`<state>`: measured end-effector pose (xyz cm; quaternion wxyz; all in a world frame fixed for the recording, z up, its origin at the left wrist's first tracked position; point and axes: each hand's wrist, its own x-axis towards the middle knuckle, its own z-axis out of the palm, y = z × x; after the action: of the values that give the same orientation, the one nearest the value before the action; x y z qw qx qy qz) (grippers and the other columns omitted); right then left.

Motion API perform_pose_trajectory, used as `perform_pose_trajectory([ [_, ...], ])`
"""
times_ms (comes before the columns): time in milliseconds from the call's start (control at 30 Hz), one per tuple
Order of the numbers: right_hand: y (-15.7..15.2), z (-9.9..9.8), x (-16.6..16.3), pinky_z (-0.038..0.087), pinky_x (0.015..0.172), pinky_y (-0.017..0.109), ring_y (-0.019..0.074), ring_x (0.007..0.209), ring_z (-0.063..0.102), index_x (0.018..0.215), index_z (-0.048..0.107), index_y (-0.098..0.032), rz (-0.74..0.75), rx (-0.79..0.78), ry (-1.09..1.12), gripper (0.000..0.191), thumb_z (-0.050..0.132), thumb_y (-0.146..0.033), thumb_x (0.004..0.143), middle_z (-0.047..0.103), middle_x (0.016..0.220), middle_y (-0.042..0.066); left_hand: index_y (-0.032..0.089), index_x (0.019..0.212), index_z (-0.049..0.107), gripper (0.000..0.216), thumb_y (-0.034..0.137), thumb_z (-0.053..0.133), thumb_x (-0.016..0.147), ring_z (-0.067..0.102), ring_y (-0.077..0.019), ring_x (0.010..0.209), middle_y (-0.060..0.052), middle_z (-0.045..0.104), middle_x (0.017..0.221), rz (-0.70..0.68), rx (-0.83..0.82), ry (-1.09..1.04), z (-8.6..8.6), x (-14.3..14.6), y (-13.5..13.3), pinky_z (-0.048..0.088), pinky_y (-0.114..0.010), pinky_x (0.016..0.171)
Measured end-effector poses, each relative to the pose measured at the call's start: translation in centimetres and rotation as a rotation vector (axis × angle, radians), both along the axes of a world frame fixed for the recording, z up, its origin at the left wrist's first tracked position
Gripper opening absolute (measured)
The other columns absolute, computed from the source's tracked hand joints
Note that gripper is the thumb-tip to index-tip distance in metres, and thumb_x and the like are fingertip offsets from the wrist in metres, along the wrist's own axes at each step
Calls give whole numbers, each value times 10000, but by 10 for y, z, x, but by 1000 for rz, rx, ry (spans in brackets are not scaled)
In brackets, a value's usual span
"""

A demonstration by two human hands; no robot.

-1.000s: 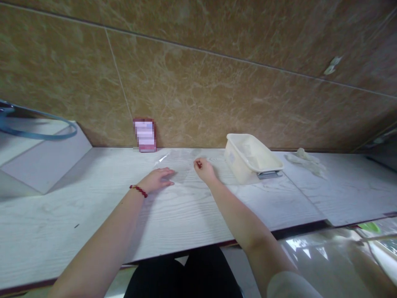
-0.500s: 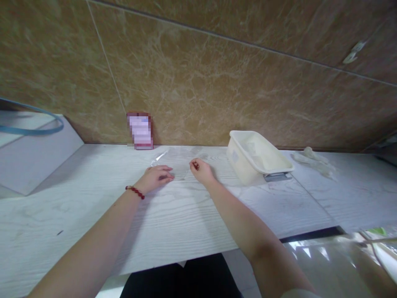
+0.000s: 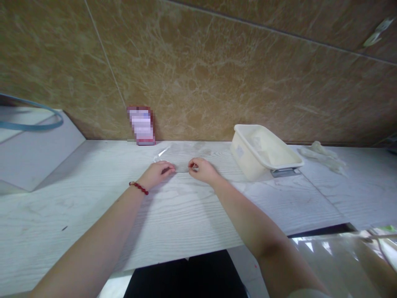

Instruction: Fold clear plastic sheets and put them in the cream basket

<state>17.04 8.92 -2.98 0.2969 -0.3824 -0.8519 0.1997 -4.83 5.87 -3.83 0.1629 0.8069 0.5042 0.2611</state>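
Observation:
A clear plastic bag (image 3: 182, 154) lies flat on the white wood-grain table (image 3: 173, 207) near the wall. My left hand (image 3: 156, 174), with a red bead bracelet at the wrist, pinches the bag's near edge with curled fingers. My right hand (image 3: 201, 170) is closed on the same edge just to the right. The two hands sit close together, a few centimetres apart.
A cream plastic tub (image 3: 263, 151) stands on a small scale at the right. Crumpled clear plastic (image 3: 324, 155) lies further right. A small red-edged card (image 3: 142, 125) leans on the brown marble wall. A white box with a blue strap (image 3: 29, 124) sits at the far left.
Both hands have drawn closer together at the bag's near edge. My left hand went from lying flat to pinching. The view shifted slightly.

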Motion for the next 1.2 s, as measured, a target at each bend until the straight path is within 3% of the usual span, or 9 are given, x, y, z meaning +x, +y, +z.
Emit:
perform_pose_trajectory([
  [267,1,-5,-3,423,677,220,107,703,544,829,613,-170,-50,-15,17,140,563,-192,699,610,787,21,191,821,631,319,423,414,802,568,-182,808,-51,640,842,34,30,34,0,1,-1,421,-303,775],
  [500,-2,-4,-6,428,761,245,117,761,562,890,642,-158,40,83,13,187,590,-218,721,625,826,45,179,832,627,308,420,438,799,566,-170,815,-50,637,847,17,20,42,4,2,-3,424,-295,775],
  [867,-2,-2,-10,409,777,256,123,772,574,765,643,-182,70,150,33,75,572,-204,758,650,771,22,176,810,626,270,409,496,766,562,-157,787,-36,632,823,-4,69,40,3,3,-2,427,-279,748],
  [1200,0,-4,-10,422,737,245,122,766,569,742,627,-182,13,109,83,71,557,-183,756,644,767,17,173,881,612,330,451,549,714,569,-179,848,-49,637,891,31,106,43,0,0,-1,433,-308,796],
])
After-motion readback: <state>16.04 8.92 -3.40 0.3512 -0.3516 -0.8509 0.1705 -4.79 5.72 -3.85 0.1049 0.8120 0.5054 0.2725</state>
